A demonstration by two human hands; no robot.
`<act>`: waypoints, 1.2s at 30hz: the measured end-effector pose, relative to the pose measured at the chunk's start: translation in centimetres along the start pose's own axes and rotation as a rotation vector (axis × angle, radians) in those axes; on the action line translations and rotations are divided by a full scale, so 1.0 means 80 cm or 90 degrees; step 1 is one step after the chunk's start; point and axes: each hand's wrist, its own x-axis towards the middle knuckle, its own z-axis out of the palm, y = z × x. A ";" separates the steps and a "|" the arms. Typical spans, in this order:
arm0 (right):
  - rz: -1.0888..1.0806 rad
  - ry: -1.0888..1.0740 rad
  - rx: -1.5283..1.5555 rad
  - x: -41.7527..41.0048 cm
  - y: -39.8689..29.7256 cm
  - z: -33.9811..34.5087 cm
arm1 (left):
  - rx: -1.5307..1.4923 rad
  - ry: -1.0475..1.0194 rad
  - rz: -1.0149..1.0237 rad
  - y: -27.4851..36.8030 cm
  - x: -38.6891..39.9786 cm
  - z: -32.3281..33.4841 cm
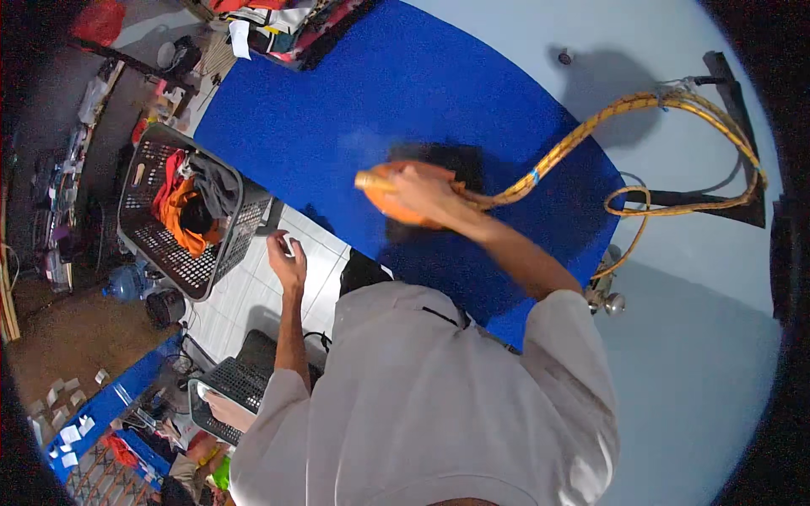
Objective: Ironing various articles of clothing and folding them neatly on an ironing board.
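My right hand is closed around the handle of an orange iron, blurred against the cloth. A dark folded cloth lies under the iron on a blue-covered table. From the iron's rear, a yellow hose and cord bundle arches to the right. My left hand hangs in the air off the table's near left edge, fingers apart and slightly bent, holding nothing. Close to it stands a grey plastic laundry basket with orange, red and dark grey clothes inside.
A wall bracket carries the hose at the right. Stacked clothes sit at the table's far left corner. A second basket stands at lower left, beside another person's arm. A water bottle rests on the floor.
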 end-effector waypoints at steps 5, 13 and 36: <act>-0.034 0.089 0.098 0.050 0.120 -0.050 | -0.023 -0.073 -0.010 0.009 -0.022 0.005; -0.007 0.002 0.051 -0.051 0.190 0.007 | -0.070 -0.093 -0.057 0.000 -0.025 0.027; 0.429 0.489 0.416 -0.077 0.202 0.095 | -0.009 -0.579 -0.177 0.087 0.058 0.289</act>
